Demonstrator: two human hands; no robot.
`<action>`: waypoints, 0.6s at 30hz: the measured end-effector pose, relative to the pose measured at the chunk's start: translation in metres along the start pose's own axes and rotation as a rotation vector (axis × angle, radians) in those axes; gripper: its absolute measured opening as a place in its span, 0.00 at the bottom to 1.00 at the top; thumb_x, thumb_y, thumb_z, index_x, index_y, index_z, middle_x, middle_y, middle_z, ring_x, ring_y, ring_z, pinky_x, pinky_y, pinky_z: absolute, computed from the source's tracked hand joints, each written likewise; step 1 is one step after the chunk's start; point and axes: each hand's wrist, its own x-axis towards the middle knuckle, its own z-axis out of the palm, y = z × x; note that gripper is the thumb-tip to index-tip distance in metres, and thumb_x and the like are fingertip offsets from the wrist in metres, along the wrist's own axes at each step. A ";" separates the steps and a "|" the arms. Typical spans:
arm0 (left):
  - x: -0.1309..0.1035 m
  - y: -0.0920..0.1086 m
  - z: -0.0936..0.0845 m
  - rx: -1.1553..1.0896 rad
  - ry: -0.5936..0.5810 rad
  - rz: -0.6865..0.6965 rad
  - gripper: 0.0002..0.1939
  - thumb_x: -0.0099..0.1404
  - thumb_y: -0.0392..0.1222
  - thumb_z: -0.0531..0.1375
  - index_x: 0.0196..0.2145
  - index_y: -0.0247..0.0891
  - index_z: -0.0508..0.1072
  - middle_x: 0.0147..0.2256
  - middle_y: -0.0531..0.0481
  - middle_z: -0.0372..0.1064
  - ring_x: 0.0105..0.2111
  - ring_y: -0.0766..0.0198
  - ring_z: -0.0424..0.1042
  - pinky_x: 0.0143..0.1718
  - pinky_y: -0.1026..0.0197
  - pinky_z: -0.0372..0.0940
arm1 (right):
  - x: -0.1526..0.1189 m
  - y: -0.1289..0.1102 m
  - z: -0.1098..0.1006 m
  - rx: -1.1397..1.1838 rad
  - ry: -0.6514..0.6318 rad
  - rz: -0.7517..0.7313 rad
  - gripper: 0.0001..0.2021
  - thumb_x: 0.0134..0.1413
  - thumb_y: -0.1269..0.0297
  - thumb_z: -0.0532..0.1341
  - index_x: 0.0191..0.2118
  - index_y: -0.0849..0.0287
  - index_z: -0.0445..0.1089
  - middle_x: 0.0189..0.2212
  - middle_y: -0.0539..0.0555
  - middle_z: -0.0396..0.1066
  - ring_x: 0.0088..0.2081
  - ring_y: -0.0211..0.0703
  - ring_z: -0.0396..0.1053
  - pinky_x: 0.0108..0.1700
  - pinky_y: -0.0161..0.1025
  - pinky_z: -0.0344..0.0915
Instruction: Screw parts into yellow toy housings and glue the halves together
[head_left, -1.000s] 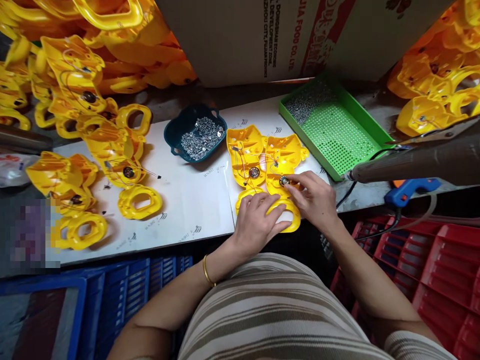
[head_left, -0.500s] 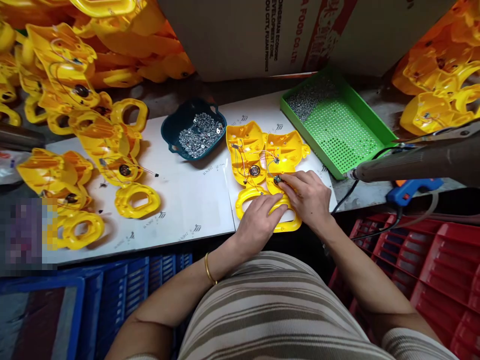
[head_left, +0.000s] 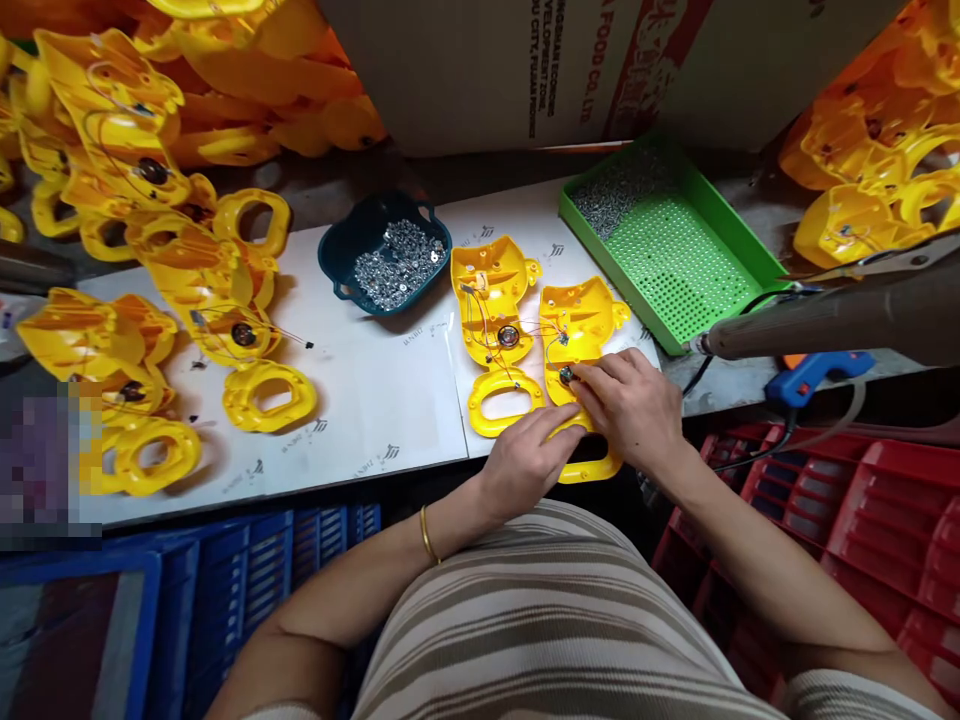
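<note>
Left hand (head_left: 529, 460): narrow, thumb and fingers closed about a yellow plastic handle loop (head_left: 592, 470) overhanging the near edge of a white printed board (head_left: 367, 380).

Right hand (head_left: 637, 410): fingertips pinched on a small dark disc-shaped part (head_left: 565, 375); depth of seating cannot be told.

Open yellow plastic shell half (head_left: 577, 300), one, hollow upward: at twelve o'clock from the hands, continuous with the loop, bearing the disc.

Matching yellow plastic shell half (head_left: 491, 275), one: at eleven o'clock, apart.

Thin red and white wires (head_left: 534, 322): spanning both halves. Risk: pulling the halves further apart could strain or detach these.

Further risks: disc tipping or slipping, from uneven fingertip pressure; half rocking, should the loop be pressed beyond the edge.

Dark teal plastic basin of small metal pieces (head_left: 330, 255), one: ten o'clock.
</note>
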 end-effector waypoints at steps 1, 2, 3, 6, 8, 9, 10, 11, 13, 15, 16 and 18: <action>0.001 0.001 -0.001 0.028 0.003 0.011 0.10 0.70 0.36 0.55 0.40 0.35 0.77 0.47 0.40 0.75 0.43 0.60 0.74 0.45 0.58 0.70 | -0.002 0.000 0.000 0.027 -0.003 0.010 0.10 0.62 0.61 0.58 0.41 0.56 0.76 0.31 0.54 0.75 0.35 0.46 0.62 0.33 0.42 0.56; 0.002 0.000 -0.004 0.074 0.006 0.012 0.09 0.70 0.38 0.56 0.40 0.36 0.77 0.47 0.41 0.75 0.42 0.59 0.74 0.44 0.57 0.69 | -0.004 0.001 0.001 0.053 -0.006 0.019 0.10 0.62 0.61 0.58 0.43 0.56 0.75 0.32 0.54 0.75 0.36 0.46 0.62 0.33 0.42 0.57; 0.004 -0.001 -0.007 0.132 0.005 0.002 0.09 0.69 0.40 0.57 0.42 0.36 0.77 0.46 0.42 0.76 0.42 0.58 0.74 0.43 0.55 0.67 | -0.005 0.001 0.003 0.074 -0.008 0.027 0.11 0.62 0.61 0.58 0.45 0.56 0.75 0.33 0.54 0.75 0.36 0.47 0.62 0.34 0.42 0.57; 0.011 -0.007 -0.017 0.262 -0.033 -0.047 0.14 0.68 0.44 0.59 0.48 0.35 0.75 0.45 0.42 0.76 0.42 0.54 0.71 0.41 0.53 0.61 | -0.003 0.002 0.008 0.102 0.009 0.049 0.12 0.63 0.60 0.58 0.46 0.56 0.75 0.33 0.54 0.75 0.36 0.46 0.62 0.34 0.42 0.57; 0.015 -0.013 -0.023 0.279 -0.060 -0.050 0.15 0.68 0.43 0.58 0.49 0.34 0.75 0.46 0.42 0.76 0.45 0.53 0.70 0.43 0.51 0.58 | -0.001 0.002 0.012 0.102 0.026 0.060 0.12 0.63 0.60 0.57 0.44 0.55 0.75 0.32 0.54 0.74 0.36 0.46 0.63 0.34 0.42 0.56; 0.017 -0.016 -0.025 0.282 -0.066 -0.044 0.15 0.69 0.43 0.58 0.49 0.35 0.75 0.47 0.42 0.76 0.46 0.52 0.69 0.45 0.51 0.58 | 0.001 0.003 0.013 0.100 0.029 0.058 0.12 0.64 0.60 0.56 0.44 0.55 0.75 0.32 0.53 0.74 0.36 0.45 0.63 0.34 0.42 0.56; 0.019 -0.019 -0.027 0.286 -0.070 -0.034 0.15 0.69 0.42 0.58 0.49 0.36 0.75 0.47 0.42 0.75 0.47 0.52 0.68 0.46 0.50 0.57 | 0.002 0.005 0.014 0.095 0.029 0.051 0.12 0.64 0.60 0.56 0.44 0.55 0.75 0.31 0.54 0.74 0.35 0.45 0.63 0.34 0.42 0.55; 0.020 -0.021 -0.028 0.291 -0.074 -0.022 0.15 0.69 0.42 0.57 0.50 0.36 0.75 0.47 0.42 0.75 0.48 0.52 0.68 0.46 0.50 0.57 | 0.003 0.007 0.014 0.088 0.028 0.042 0.12 0.64 0.61 0.55 0.44 0.55 0.75 0.31 0.54 0.74 0.35 0.45 0.63 0.34 0.42 0.55; 0.023 -0.023 -0.029 0.298 -0.077 -0.001 0.15 0.69 0.43 0.57 0.49 0.37 0.75 0.48 0.41 0.74 0.48 0.51 0.67 0.45 0.51 0.58 | 0.005 0.012 0.012 0.079 0.020 0.015 0.12 0.64 0.62 0.55 0.44 0.55 0.75 0.32 0.54 0.74 0.35 0.45 0.63 0.34 0.42 0.56; 0.025 -0.024 -0.028 0.326 -0.073 0.005 0.15 0.69 0.44 0.57 0.49 0.38 0.76 0.49 0.40 0.73 0.47 0.51 0.67 0.44 0.52 0.59 | 0.006 0.019 0.009 0.086 -0.004 -0.019 0.12 0.64 0.64 0.55 0.44 0.56 0.75 0.33 0.55 0.74 0.35 0.45 0.63 0.35 0.41 0.58; 0.026 -0.024 -0.028 0.350 -0.075 0.003 0.15 0.69 0.44 0.57 0.49 0.39 0.76 0.49 0.40 0.72 0.47 0.51 0.66 0.44 0.52 0.59 | 0.006 0.023 0.008 0.099 -0.021 -0.042 0.12 0.64 0.65 0.55 0.45 0.56 0.75 0.34 0.55 0.74 0.36 0.46 0.63 0.36 0.41 0.59; 0.028 -0.024 -0.026 0.400 -0.095 -0.001 0.15 0.69 0.45 0.57 0.50 0.41 0.75 0.50 0.41 0.72 0.48 0.50 0.66 0.44 0.51 0.58 | 0.007 0.028 0.005 0.142 -0.045 -0.089 0.12 0.64 0.65 0.55 0.46 0.57 0.75 0.35 0.56 0.74 0.38 0.46 0.64 0.38 0.41 0.62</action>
